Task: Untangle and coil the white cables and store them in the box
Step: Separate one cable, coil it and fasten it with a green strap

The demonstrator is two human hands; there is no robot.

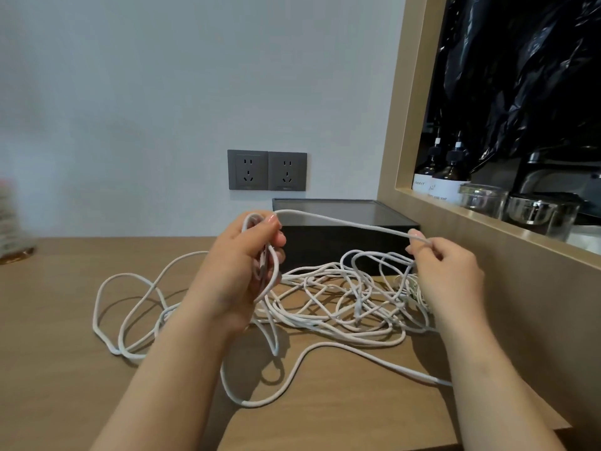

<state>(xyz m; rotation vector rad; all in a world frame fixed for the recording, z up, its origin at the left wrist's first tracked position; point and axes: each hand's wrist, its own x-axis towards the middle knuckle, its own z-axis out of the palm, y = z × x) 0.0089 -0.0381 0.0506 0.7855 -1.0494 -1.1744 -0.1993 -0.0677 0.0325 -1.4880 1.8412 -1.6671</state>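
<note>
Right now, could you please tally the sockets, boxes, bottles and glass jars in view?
Wall sockets: 2
Black box: 1
Dark bottles: 2
Glass jars: 2
Total: 7

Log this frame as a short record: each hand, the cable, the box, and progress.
left hand: grips a few loops of a started coil
right hand: pinches the strand stretched across from the coil
tangle: most of the white cable lies loose and knotted on the table
box: black, behind the tangle; no cable seen in it
progress: coiling barely begun, nothing stored yet
</note>
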